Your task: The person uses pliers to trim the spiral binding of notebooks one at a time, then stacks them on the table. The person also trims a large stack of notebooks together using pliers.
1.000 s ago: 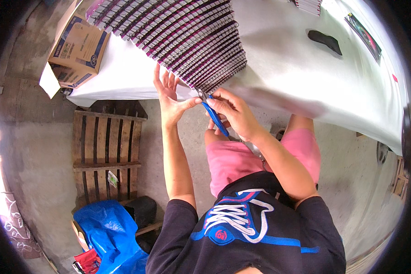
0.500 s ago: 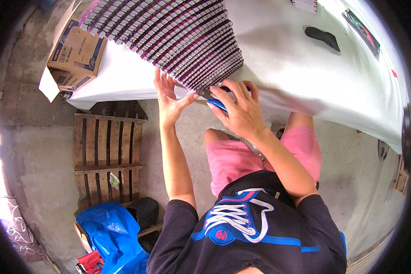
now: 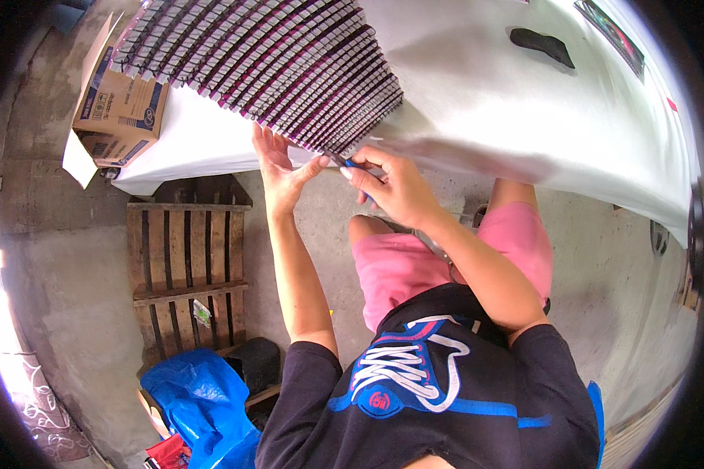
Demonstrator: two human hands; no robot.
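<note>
A long row of wire-bound booklets [image 3: 281, 70], with dark binding coils and pink-purple edges, lies fanned on the white-covered table. At its near corner, my right hand [image 3: 399, 187] grips blue-handled pliers [image 3: 335, 158], their dark jaws against the end of the bindings. How wide the jaws stand is too small to tell. My left hand [image 3: 281, 172] rests along the row's near edge, its fingers stretched up against the booklets. Its thumb is held apart from the fingers and reaches close to the plier jaws.
A cardboard box [image 3: 121, 117] stands open at the table's left end. On the white table cover [image 3: 461, 102] lie a black flat object [image 3: 541, 47] and a dark printed sheet [image 3: 610, 35]. Below left are a wooden pallet [image 3: 188, 273] and a blue plastic bag [image 3: 199, 406].
My right hand has turned and closed the plier handles nearer together, with the jaws at the row's corner. The whole view has shifted slightly, so the table sits higher and further left.
</note>
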